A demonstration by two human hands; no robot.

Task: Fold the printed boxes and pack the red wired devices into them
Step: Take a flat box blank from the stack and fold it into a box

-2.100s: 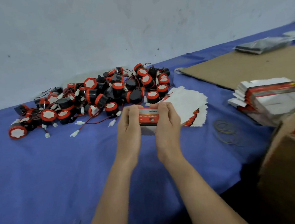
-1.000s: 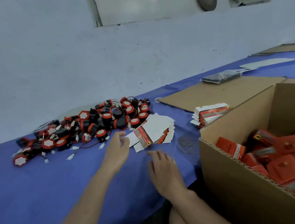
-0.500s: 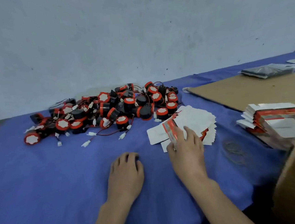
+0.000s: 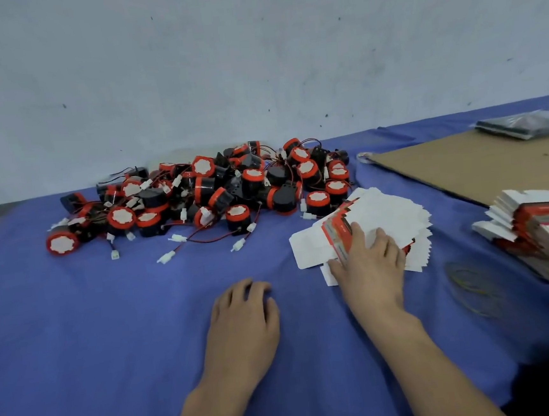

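Note:
A heap of red and black wired devices [image 4: 218, 192] with white plugs lies on the blue cloth [image 4: 79, 341] by the wall. To its right is a fanned pile of flat printed boxes [image 4: 396, 217], white side up. My right hand [image 4: 369, 262] lies on this pile's near edge. Its thumb and forefinger pinch one flat box [image 4: 335, 232], whose red printed edge tilts up. My left hand [image 4: 243, 316] rests on the cloth left of the pile, fingers loosely curled, holding nothing.
A second stack of flat boxes [image 4: 540, 227] sits at the right edge. A brown cardboard sheet [image 4: 481, 163] lies behind it, with a dark plastic packet [image 4: 524, 124] at its far end. Loose rubber bands [image 4: 472, 283] lie between the two stacks.
The folded box held two seconds ago is gone from my hands. My right hand has come onto the flat pile and tilted one box up. My left hand has settled on the cloth.

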